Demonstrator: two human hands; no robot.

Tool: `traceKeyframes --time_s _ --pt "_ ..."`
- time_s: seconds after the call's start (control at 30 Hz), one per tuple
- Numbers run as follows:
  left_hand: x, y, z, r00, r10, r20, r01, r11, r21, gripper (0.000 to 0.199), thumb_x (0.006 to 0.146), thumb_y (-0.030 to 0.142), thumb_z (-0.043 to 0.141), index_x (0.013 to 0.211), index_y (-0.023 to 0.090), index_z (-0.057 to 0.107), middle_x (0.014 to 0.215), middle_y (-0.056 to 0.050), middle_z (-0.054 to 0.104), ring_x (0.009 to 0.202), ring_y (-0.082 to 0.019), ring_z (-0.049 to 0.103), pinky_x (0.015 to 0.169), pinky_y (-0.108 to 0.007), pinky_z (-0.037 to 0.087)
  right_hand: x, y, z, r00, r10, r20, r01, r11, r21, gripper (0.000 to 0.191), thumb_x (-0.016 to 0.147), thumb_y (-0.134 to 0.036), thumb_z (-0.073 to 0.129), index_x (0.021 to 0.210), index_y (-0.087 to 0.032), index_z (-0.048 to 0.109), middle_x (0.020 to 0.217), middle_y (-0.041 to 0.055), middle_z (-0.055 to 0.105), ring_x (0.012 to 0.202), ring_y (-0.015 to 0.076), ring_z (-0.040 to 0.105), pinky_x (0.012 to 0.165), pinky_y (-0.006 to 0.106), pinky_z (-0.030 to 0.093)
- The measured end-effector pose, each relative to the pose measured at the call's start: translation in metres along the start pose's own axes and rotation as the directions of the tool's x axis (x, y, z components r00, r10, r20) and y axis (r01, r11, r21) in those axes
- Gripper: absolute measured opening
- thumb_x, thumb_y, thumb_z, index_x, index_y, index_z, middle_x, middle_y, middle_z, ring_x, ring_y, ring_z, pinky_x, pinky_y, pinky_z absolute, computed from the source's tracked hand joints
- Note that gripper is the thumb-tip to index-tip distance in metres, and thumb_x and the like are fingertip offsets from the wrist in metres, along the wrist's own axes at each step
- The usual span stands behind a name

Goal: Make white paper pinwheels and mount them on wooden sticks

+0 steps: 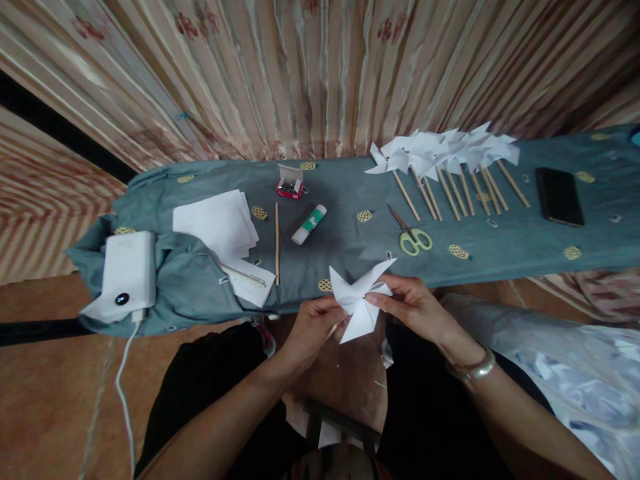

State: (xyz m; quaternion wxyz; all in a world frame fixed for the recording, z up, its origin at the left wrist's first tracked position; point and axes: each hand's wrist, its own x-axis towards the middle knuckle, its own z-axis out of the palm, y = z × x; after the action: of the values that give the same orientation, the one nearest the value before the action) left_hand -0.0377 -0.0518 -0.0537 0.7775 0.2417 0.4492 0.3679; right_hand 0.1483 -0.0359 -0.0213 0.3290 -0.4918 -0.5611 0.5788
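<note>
You have a long, narrow table in front of you, with a gray-green cloth point(340, 190) on it that has little yellow shapes. The scissors point(407, 232) with green handles lie on it. Behind the scissors, past the table, hangs a striped curtain point(330, 87) with red flowers. The floor point(45, 380) to the left of the scissors is orange-brown. Also left of the scissors are a glue stick point(309, 225), a loose stick point(277, 247), a little red box point(290, 189), white paper point(215, 220) and a white box with a cord point(130, 267). Just behind and to the right of the scissors is a row of made pinwheels point(445, 153).

Your own pinwheel point(359, 312) is closer to you than the scissors and a bit to their left, up off the cloth. It is plain white paper, with pointy wings and a small shiny pin in the middle. Your left hand point(315, 325) grips it from its left side. Your right hand point(417, 303), just on the near side of the scissors, pinches a wing by the pin.
</note>
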Motion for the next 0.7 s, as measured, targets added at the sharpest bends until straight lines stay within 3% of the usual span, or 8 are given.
traceKeyframes --time_s 0.17,0.3,0.7 --pt "-0.003 -0.004 0.000 0.995 -0.093 -0.040 0.090 0.992 -0.087 0.024 0.053 0.029 0.082 0.067 0.012 0.074 0.056 -0.002 0.063 0.050 -0.009 0.050 0.055 -0.024 0.037 0.009 0.007 0.001 0.993 0.048 0.106 -0.056 0.996 0.075 0.031 0.078 -0.042 0.069 0.093 -0.015 0.072 0.082 0.0026 0.073 0.074 0.0149 0.065 0.070 0.026 0.051" --pt "-0.004 -0.005 -0.004 0.995 -0.088 -0.046 0.083 0.991 -0.108 0.026 0.048 0.028 0.085 0.065 0.012 0.073 0.054 -0.002 0.063 0.047 -0.009 0.050 0.055 -0.024 0.038 0.016 0.012 0.002 0.987 0.069 0.148 -0.081 0.993 0.080 0.031 0.074 -0.040 0.073 0.091 -0.014 0.072 0.082 0.0027 0.073 0.074 0.0144 0.064 0.070 0.026 0.050" --pt "0.001 -0.010 -0.015 0.996 -0.076 -0.053 0.066 0.982 -0.174 0.028 0.044 0.026 0.086 0.063 0.012 0.071 0.064 -0.005 0.071 0.060 -0.014 0.063 0.071 -0.028 0.050 0.029 0.020 0.015 0.996 0.060 0.073 -0.064 0.996 0.059 0.044 0.069 -0.038 0.075 0.105 -0.014 0.066 0.093 0.0064 0.073 0.083 0.0177 0.066 0.076 0.030 0.052"
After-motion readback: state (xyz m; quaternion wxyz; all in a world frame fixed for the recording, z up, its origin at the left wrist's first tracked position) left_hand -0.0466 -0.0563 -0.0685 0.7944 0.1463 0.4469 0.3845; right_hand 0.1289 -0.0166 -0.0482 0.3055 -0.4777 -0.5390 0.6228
